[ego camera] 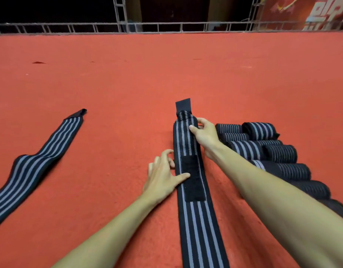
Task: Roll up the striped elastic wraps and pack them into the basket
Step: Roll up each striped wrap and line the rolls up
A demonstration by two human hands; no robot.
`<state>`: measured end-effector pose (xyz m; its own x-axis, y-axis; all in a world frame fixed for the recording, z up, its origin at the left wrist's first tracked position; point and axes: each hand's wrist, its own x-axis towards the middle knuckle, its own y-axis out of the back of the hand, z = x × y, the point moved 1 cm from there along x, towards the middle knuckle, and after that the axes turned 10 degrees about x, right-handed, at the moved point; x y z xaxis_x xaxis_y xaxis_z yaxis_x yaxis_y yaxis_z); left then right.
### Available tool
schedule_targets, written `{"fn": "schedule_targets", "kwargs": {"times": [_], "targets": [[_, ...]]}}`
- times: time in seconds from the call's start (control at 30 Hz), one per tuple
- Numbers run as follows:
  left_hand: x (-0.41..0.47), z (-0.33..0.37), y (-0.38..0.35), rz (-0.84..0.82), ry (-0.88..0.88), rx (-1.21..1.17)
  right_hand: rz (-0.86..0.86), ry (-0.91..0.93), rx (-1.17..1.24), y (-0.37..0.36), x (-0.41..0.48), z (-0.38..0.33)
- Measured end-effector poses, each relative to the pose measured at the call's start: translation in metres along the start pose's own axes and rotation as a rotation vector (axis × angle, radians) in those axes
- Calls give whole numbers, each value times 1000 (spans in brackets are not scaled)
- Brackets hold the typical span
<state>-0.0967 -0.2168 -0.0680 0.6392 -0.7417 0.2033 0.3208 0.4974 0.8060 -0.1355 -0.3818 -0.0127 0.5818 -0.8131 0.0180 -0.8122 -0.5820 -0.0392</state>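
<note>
Step in hand: we were at the very start of a roll on the centre wrap (197,219), which lay flat on the red carpet (128,84) with its far end just turned over; that was our reading of it.
Right hand: our right hand (205,134) pinched that turned-over far end, thumb on top of the stripes and fingers curled round the wrap's right edge.
Left hand: our left hand (163,176) sat at the wrap's left edge, thumb laid out straight on the fastener patch (192,178), the other fingers bent with their tips at the edge; we could not tell whether they lifted it.
Far end: the black tab (183,105) stuck out beyond the turned part, flat on the carpet.
Already rolled: a row of rolled wraps (263,149) lay just to the right of the centre wrap, partly behind our right forearm.
Left to do: one loose wrap (41,153) lay unrolled well to the left of the centre wrap.
Basket: no basket showed anywhere in view.
Next move: we judged the roll would need both hands at the far end, kept tight and square to the stripes so it would not cone, then brought back along the strip.
</note>
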Motion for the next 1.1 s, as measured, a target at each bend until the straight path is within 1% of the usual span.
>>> {"fn": "schedule_targets", "kwargs": {"times": [0.07,0.17,0.27,0.33,0.4,0.47,0.53,0.57,0.63,0.77,0.83,0.9,1.0,1.1], "targets": [[2,-2,-3,44,-52,39,-4,-14,-49,-1,9,17],[3,-5,-6,34,-136,186,-11,0,-236,1,16,31],[5,-5,-8,21,-139,222,-33,5,-536,5,15,32],[4,-3,-8,11,-132,239,-37,7,-650,6,8,29],[4,-2,-4,-29,-129,229,-48,51,-750,6,-2,24],[5,-5,5,-120,-132,138,-106,112,-845,3,-15,16],[4,-11,23,-205,-146,-2,-209,168,-900,-6,-30,7],[2,-16,35,-205,-153,-25,-265,196,-917,-13,-38,2],[-4,-31,62,-161,-141,4,-359,237,-932,-31,-55,-6],[-22,-89,116,20,5,106,-515,258,-907,-79,-85,-15],[-34,-125,144,127,123,209,-584,265,-900,-103,-98,-16],[-50,-159,169,189,277,325,-633,272,-893,-124,-108,-14],[-74,-201,196,209,527,420,-708,264,-902,-150,-121,-9],[-93,-235,208,136,745,432,-764,267,-918,-167,-130,-6]]}}
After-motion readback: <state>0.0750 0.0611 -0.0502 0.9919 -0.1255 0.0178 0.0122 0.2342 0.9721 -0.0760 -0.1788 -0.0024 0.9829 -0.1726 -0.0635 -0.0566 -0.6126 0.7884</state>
